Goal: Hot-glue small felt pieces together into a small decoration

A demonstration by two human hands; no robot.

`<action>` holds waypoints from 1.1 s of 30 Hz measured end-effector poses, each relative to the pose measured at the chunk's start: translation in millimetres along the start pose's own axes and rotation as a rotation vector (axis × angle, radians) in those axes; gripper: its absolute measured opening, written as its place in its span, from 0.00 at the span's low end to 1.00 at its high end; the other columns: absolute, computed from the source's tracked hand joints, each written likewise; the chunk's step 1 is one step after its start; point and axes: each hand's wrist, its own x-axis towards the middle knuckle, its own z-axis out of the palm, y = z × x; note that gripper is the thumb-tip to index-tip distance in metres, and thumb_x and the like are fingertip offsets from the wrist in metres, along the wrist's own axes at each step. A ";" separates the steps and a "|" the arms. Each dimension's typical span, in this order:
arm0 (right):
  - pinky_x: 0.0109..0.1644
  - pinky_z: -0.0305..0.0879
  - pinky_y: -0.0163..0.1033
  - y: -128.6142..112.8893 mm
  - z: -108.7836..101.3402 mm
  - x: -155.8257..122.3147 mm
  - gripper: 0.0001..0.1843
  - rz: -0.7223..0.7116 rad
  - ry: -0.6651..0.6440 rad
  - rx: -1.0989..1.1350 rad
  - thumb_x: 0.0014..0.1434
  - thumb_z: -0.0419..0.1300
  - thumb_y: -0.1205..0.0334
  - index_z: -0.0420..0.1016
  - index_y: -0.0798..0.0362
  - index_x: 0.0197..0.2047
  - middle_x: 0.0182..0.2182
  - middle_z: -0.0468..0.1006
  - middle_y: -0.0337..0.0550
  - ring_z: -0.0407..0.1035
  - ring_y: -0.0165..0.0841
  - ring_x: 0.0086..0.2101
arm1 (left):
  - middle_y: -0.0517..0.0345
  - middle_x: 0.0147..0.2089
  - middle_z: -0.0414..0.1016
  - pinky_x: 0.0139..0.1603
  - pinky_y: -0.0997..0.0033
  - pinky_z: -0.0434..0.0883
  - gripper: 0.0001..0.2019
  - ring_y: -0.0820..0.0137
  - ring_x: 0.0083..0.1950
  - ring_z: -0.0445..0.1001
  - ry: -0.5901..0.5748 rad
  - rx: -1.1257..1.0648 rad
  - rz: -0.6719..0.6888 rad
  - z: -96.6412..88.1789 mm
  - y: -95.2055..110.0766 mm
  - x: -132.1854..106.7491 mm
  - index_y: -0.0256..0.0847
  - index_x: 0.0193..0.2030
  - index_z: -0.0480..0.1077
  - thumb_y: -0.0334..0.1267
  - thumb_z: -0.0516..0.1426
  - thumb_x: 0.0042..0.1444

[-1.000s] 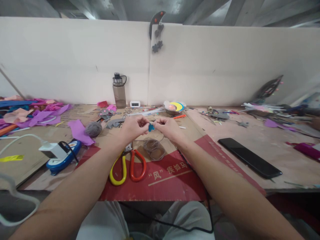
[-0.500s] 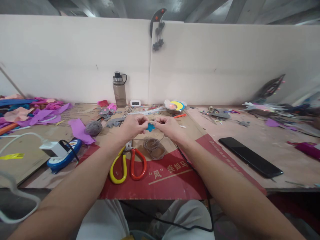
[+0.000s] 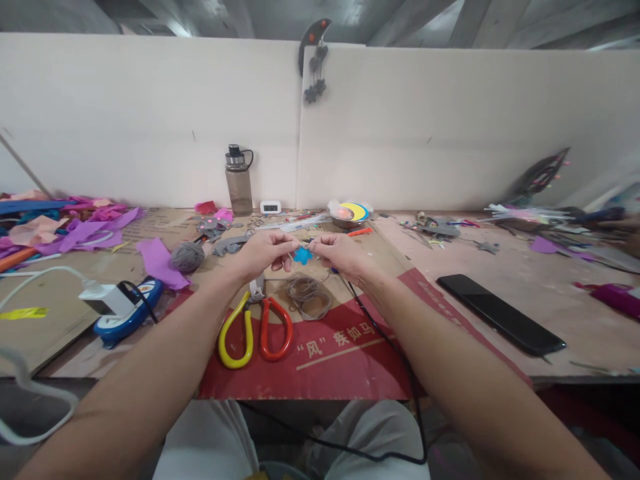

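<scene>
Blue felt piece (image 3: 303, 255) pinched between left hand (image 3: 263, 252) and right hand (image 3: 340, 255), above scissors (image 3: 255, 323), bare cardboard (image 3: 395, 257) toward phone (image 3: 500, 315)

Soft, even overhead light — faint shadows, wide-angle bending at edges.

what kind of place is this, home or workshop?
Probably a craft workshop bench: purple and pink scraps heaped on the table, scissors by a coil of cord, white partition boards behind. The left hand and right hand pinch a small blue cutout.
</scene>
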 end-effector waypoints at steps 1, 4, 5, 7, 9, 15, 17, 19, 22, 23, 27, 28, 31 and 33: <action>0.22 0.46 0.32 0.8 -0.2 0.6 0.11 0.003 0.005 -0.001 0.44 0.59 0.54 0.65 0.52 0.21 0.17 0.59 0.32 0.49 0.23 0.18 | 0.57 0.19 0.71 0.16 0.80 0.55 0.11 0.78 0.18 0.66 0.002 -0.017 -0.001 0.5 0.7 -0.5 0.35 0.30 0.70 0.43 0.57 0.51; 0.21 0.46 0.32 2.3 -0.5 1.4 0.12 0.005 0.016 -0.007 0.45 0.59 0.53 0.65 0.52 0.22 0.16 0.58 0.31 0.49 0.23 0.18 | 0.55 0.21 0.72 0.18 0.79 0.58 0.12 0.76 0.20 0.68 0.021 0.026 0.028 1.8 2.6 -2.1 0.35 0.32 0.71 0.43 0.57 0.51; 0.21 0.46 0.32 2.1 -0.3 1.1 0.12 0.004 0.015 -0.008 0.45 0.59 0.53 0.65 0.52 0.22 0.16 0.58 0.31 0.49 0.23 0.18 | 0.55 0.20 0.72 0.18 0.79 0.59 0.11 0.76 0.19 0.68 0.032 0.077 0.043 2.4 2.9 -2.5 0.34 0.33 0.71 0.43 0.58 0.50; 0.21 0.44 0.32 0.6 0.7 -0.5 0.12 0.004 0.011 -0.017 0.46 0.59 0.53 0.65 0.53 0.22 0.16 0.58 0.31 0.49 0.22 0.18 | 0.57 0.19 0.71 0.18 0.79 0.60 0.10 0.77 0.18 0.66 0.073 0.196 0.079 3.9 2.0 -2.7 0.35 0.33 0.71 0.41 0.58 0.49; 0.21 0.43 0.32 -2.0 2.4 -2.9 0.12 0.005 0.010 -0.050 0.46 0.59 0.53 0.66 0.53 0.22 0.15 0.58 0.31 0.50 0.22 0.17 | 0.58 0.18 0.71 0.19 0.79 0.60 0.08 0.77 0.18 0.66 0.130 0.302 0.124 5.4 -0.6 -1.9 0.35 0.32 0.71 0.38 0.58 0.48; 0.22 0.43 0.32 -7.4 6.3 -6.8 0.11 0.000 0.029 -0.113 0.46 0.58 0.55 0.67 0.54 0.23 0.14 0.59 0.30 0.50 0.22 0.17 | 0.61 0.19 0.71 0.24 0.79 0.62 0.06 0.77 0.20 0.67 0.172 0.447 0.182 4.4 -5.3 0.2 0.37 0.28 0.72 0.35 0.55 0.48; 0.22 0.43 0.32 -7.0 5.9 -6.2 0.12 0.002 0.008 -0.090 0.46 0.59 0.53 0.66 0.54 0.22 0.15 0.58 0.30 0.50 0.22 0.17 | 0.61 0.18 0.71 0.22 0.80 0.60 0.07 0.78 0.19 0.66 0.129 0.384 0.136 1.9 -3.7 0.0 0.37 0.30 0.72 0.36 0.55 0.48; 0.21 0.43 0.31 -5.8 4.9 -5.4 0.13 -0.002 -0.028 -0.059 0.46 0.59 0.53 0.65 0.54 0.22 0.15 0.57 0.29 0.49 0.22 0.17 | 0.60 0.19 0.71 0.20 0.80 0.58 0.07 0.78 0.19 0.66 0.059 0.260 0.072 -0.9 -2.3 0.0 0.36 0.31 0.72 0.37 0.55 0.48; 0.22 0.44 0.31 -3.1 2.2 -3.9 0.13 -0.024 -0.065 -0.051 0.47 0.59 0.52 0.65 0.53 0.22 0.15 0.57 0.30 0.49 0.22 0.18 | 0.59 0.20 0.71 0.19 0.80 0.56 0.08 0.77 0.20 0.68 -0.037 0.088 -0.008 -4.2 -2.0 0.8 0.36 0.31 0.71 0.38 0.57 0.47; 0.22 0.44 0.31 -2.2 1.0 -3.5 0.13 -0.030 -0.066 -0.065 0.47 0.59 0.52 0.65 0.53 0.22 0.15 0.57 0.30 0.49 0.22 0.18 | 0.58 0.21 0.72 0.19 0.80 0.56 0.08 0.77 0.21 0.68 -0.054 0.060 -0.024 -4.9 -2.2 1.0 0.36 0.31 0.71 0.39 0.58 0.47; 0.22 0.44 0.32 -1.4 -2.9 -2.4 0.13 -0.057 -0.004 -0.176 0.48 0.57 0.53 0.67 0.54 0.23 0.16 0.59 0.31 0.50 0.23 0.18 | 0.56 0.23 0.72 0.18 0.80 0.56 0.13 0.75 0.23 0.70 -0.033 0.065 -0.027 -4.2 -2.1 0.6 0.35 0.33 0.72 0.44 0.57 0.50; 0.22 0.44 0.32 -2.1 -3.2 -2.6 0.12 -0.070 0.018 -0.212 0.49 0.57 0.53 0.67 0.54 0.23 0.15 0.59 0.31 0.50 0.23 0.19 | 0.56 0.23 0.72 0.18 0.80 0.57 0.14 0.75 0.23 0.70 -0.013 0.095 -0.014 -3.3 -1.8 0.4 0.35 0.34 0.73 0.45 0.56 0.51; 0.23 0.45 0.32 -5.5 -1.8 -3.9 0.10 -0.109 0.061 -0.311 0.48 0.57 0.57 0.68 0.55 0.23 0.16 0.60 0.32 0.50 0.23 0.19 | 0.58 0.23 0.72 0.19 0.79 0.57 0.16 0.76 0.23 0.68 0.043 0.285 0.054 1.2 -1.8 0.4 0.36 0.36 0.74 0.48 0.55 0.52; 0.23 0.46 0.32 -7.6 0.7 -4.9 0.09 -0.137 0.070 -0.364 0.48 0.56 0.59 0.69 0.55 0.23 0.17 0.62 0.33 0.52 0.23 0.20 | 0.59 0.23 0.72 0.20 0.79 0.58 0.15 0.76 0.23 0.67 0.071 0.454 0.114 4.9 -2.6 0.9 0.38 0.36 0.75 0.46 0.57 0.49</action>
